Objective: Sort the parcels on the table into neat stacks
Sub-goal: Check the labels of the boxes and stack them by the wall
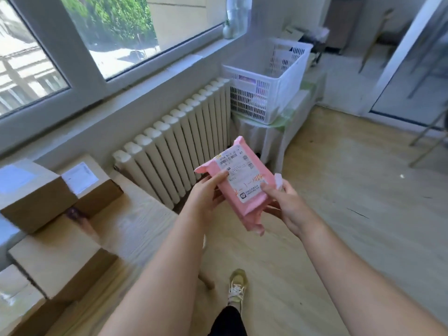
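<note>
A pink parcel [242,202] is held in the air by both hands, label side up and tilted, with its far end pointing towards the radiator [179,146]. It is not on the worktop [138,214]; it is held beyond the worktop's right edge, above the wooden floor [339,202]. A white shipping label [242,177] covers most of its upper face, and the print is too blurred to be read.

The parcel's left edge is gripped by the left hand [206,194], with the thumb laid on the edge of the label and the fingers curled beneath. Its near right corner is gripped by the right hand [284,206], with the thumb pressed on the label's lower corner and the fingers wrapped underneath.

On the worktop, at the left, several cardboard boxes are seen. A large box [36,192] with a pale label is set just beside a smaller labelled box [94,183], and the two appear to touch. Nearer the camera lies a flat plain box [60,255], with a taped box [19,301] at the lower left corner.

Past the radiator, a white slatted basket [266,78] is placed on a small stand [261,139] draped in white cloth. A shoe [237,284] is visible on the floor below the forearms.
</note>
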A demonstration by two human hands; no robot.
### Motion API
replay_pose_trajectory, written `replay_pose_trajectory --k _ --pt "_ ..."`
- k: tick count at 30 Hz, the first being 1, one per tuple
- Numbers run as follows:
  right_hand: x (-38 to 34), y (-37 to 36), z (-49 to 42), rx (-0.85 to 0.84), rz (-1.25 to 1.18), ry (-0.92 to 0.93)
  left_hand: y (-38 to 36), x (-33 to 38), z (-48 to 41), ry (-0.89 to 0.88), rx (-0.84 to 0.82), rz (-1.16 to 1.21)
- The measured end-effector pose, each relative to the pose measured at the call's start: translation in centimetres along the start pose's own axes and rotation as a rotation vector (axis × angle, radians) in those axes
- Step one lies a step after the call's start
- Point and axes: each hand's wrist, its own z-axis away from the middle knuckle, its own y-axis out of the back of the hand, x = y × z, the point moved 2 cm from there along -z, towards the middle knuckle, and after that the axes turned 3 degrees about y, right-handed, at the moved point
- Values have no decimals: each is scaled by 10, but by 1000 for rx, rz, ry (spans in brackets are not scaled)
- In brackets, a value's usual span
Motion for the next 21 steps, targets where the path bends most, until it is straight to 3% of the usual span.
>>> replay_pose_trajectory --k 5,14,18,21 --pt "-42 30 -90 -17 41 -17 -53 33 -99 9 -63 -55" --pt "-120 109 -236 253 -94 -15 -189 96 -261 23 -221 -304" --pt "-149 155 -297 294 -107 -27 -243 106 -314 13 -278 -324" --pt "-177 196 -361 265 -86 -27 -287 117 -370 -20 -226 -310"
